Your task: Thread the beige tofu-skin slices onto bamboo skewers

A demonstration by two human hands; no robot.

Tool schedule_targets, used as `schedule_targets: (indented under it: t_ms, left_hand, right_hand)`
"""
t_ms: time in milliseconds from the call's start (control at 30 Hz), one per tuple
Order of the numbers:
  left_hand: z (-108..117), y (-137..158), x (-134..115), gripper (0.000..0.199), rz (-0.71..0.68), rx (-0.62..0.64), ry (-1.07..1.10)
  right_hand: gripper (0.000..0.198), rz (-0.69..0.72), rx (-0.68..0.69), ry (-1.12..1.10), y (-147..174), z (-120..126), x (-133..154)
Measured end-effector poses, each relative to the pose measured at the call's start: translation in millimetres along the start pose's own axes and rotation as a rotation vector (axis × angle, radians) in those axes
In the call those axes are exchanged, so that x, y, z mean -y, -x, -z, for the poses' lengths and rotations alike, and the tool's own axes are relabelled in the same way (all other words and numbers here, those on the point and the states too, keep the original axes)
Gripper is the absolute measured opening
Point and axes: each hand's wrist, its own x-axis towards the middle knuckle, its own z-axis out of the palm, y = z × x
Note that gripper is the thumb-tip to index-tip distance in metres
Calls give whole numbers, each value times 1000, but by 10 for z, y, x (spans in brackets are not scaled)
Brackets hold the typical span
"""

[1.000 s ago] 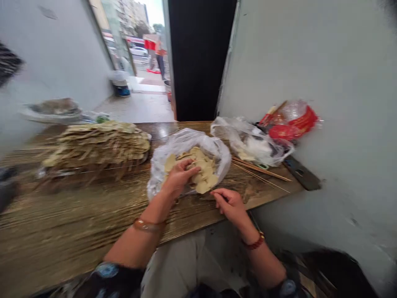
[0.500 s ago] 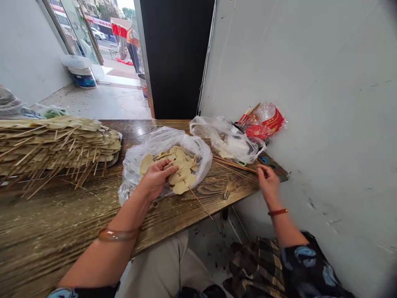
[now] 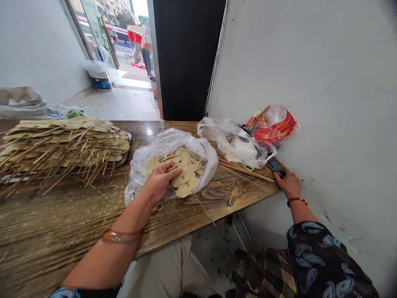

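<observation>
My left hand (image 3: 161, 179) is closed on a skewer of thin, flat beige slices (image 3: 187, 183), held over a white plastic bag. The bare end of its thin wooden stick (image 3: 204, 209) points down past the table's front edge. More loose beige slices (image 3: 178, 155) lie in the open plastic bag (image 3: 207, 159). At the table's right corner, my right hand (image 3: 289, 183) grips a dark phone (image 3: 277, 167), with the fingers partly hidden behind it. Just left of that hand, several bare wooden skewers (image 3: 245, 169) lie on the table.
A tall heap of loaded skewers (image 3: 65, 145) rests on a tray at the left of the wooden table (image 3: 102, 223). Another plastic bag (image 3: 229, 138) and a red package (image 3: 279, 128) lie against the wall. A person (image 3: 145, 51) stands outside the doorway.
My right hand has moved right, from the ends of the bare skewers to the phone, and has taken hold of it. My left hand stays on the slices. The view has shifted slightly.
</observation>
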Motion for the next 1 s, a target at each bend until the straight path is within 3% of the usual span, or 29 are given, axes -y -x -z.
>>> schedule_targets:
  t_ms: [233, 467, 733, 1000]
  left_hand:
    - [-5, 0, -12, 43, 3, -32, 11]
    - [13, -5, -2, 42, -15, -23, 33]
    - [-30, 13, -41, 41, -9, -38, 15]
    - [-21, 18, -36, 43, -3, -35, 7]
  right_hand:
    - [63, 27, 25, 34, -22, 2, -43]
    - [55, 156, 80, 64, -10, 24, -114]
    - [46, 251, 201, 50, -334, 228, -413]
    - [47, 188, 86, 47, -521, 311, -568]
